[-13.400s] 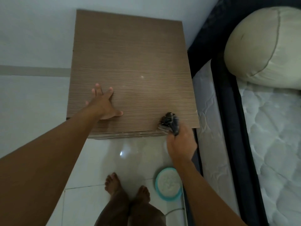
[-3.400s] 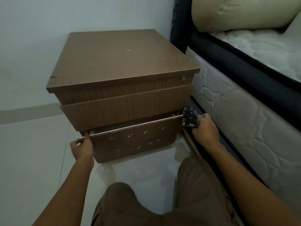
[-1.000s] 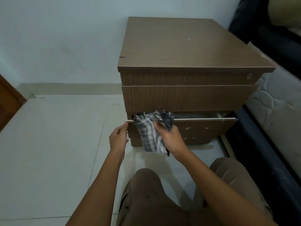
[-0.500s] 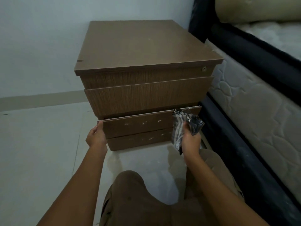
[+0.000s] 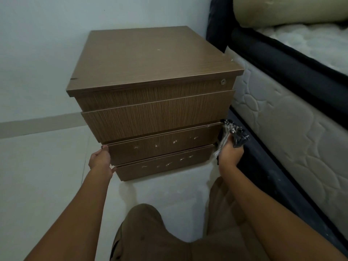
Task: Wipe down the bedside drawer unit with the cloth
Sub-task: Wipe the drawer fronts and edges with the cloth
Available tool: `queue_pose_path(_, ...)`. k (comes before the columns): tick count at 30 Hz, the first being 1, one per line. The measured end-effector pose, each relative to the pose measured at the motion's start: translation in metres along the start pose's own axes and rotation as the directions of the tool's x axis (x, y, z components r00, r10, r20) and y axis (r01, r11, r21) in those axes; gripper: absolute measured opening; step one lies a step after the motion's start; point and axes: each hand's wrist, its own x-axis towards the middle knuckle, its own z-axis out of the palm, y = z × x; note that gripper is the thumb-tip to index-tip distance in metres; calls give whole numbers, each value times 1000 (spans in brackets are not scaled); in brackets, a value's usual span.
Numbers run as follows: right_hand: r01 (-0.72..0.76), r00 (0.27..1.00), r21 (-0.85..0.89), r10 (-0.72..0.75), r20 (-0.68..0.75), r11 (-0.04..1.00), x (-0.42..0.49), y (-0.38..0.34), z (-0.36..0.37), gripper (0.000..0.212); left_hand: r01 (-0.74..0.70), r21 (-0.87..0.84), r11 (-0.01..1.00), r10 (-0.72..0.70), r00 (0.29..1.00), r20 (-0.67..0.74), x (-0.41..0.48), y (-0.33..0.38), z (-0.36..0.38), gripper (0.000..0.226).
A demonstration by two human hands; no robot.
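Right hand, cloth at drawer edge

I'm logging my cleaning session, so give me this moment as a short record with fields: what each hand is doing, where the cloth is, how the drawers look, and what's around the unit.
left hand: on the left end of the third drawer front
right hand: gripping the cloth at the unit's right front corner
drawer unit: brown wood grain, bare top, keyhole at upper right
drawers: two lower fronts scuffed with pale marks, looking about shut
bed: close beside the unit on the right
floor: pale tiles
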Motion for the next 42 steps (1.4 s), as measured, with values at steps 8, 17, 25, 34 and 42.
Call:
queue_pose_path(8, -126, 991, 49, 128, -32, 991, 28, 6, 21, 40, 32, 121, 992, -37, 999, 35, 11, 7, -6, 45)
queue_pose_path(17, -203, 971, -54, 208, 116, 978, 40, 10, 48, 33, 25, 172, 985, -33, 998, 48, 21, 4, -8, 45)
queue_pose_path(25, -175, 971, -81, 185, 150, 981, 38, 24, 55, 36, 22, 186, 982, -34, 998, 60, 22, 5, -10, 47)
queue_pose_path(34, -156, 980, -20, 158, 121, 987, 13, 33, 68, 46, 17, 213, 977, -35, 996, 78, 18, 8, -13, 45)
queue_pose_path(42, -233, 963, -2, 231, 140, 973, -46, 61, 96, 46, -8, 239, 971, -14, 996, 90, 15, 9, -17, 34)
